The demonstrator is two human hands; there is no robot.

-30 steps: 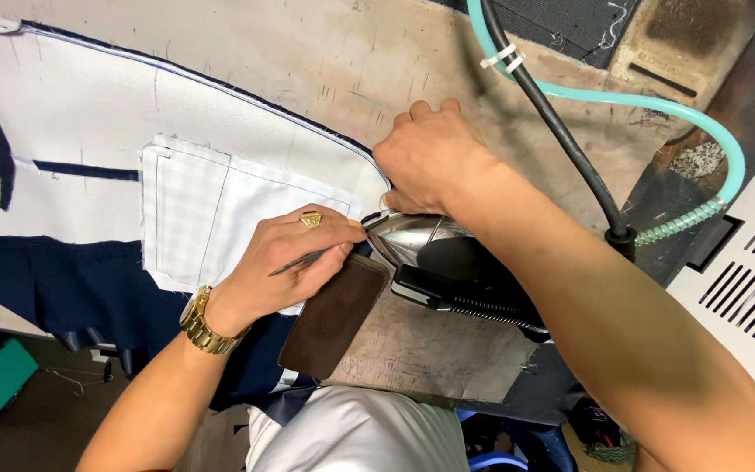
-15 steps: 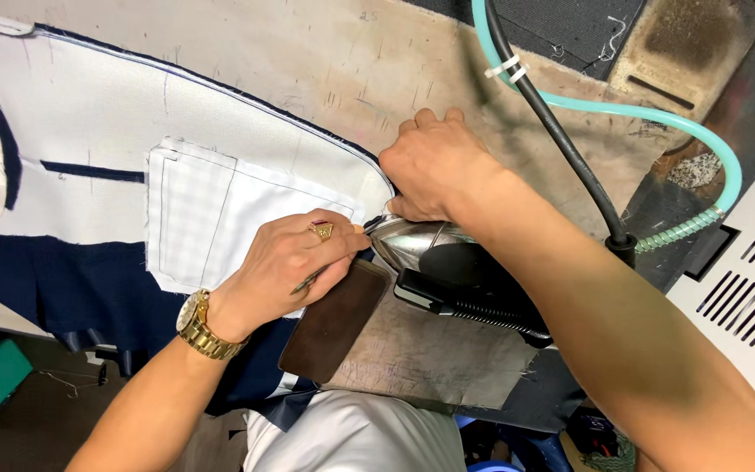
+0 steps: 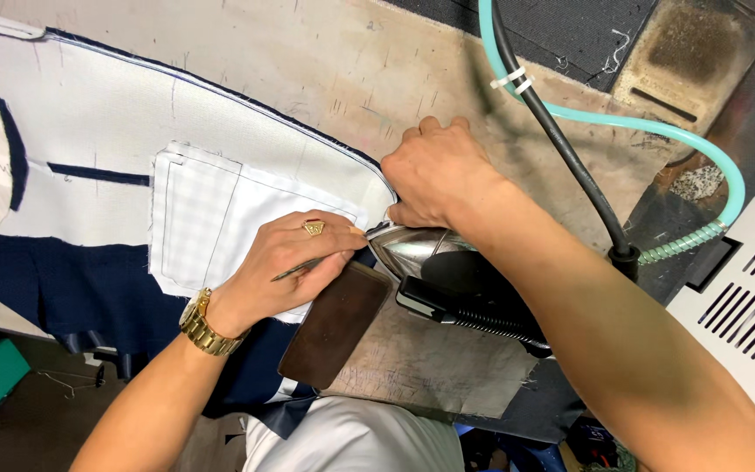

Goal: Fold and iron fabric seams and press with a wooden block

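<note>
My left hand (image 3: 294,258), with a gold ring and a gold watch (image 3: 205,323), grips a thin dark pointed tool (image 3: 301,268) and presses on the white fabric panel (image 3: 176,114) beside the tip of a steam iron (image 3: 447,275). My right hand (image 3: 439,170) pinches the navy-trimmed edge of that panel just beyond the iron's tip, with my forearm passing over the iron. A checked white pocket piece (image 3: 198,218) is sewn onto the panel to the left of my left hand. The iron lies on the worn ironing board (image 3: 325,61).
A brown leather-like pad (image 3: 334,325) lies below the iron's tip. A teal hose (image 3: 657,131) and a black cable (image 3: 561,144) run from the top to the iron. A scorched iron rest (image 3: 692,44) is at top right, and a white vented housing (image 3: 744,288) at right.
Both hands stay at the fabric edge by the iron's tip, shifting only slightly. The iron has not moved.
</note>
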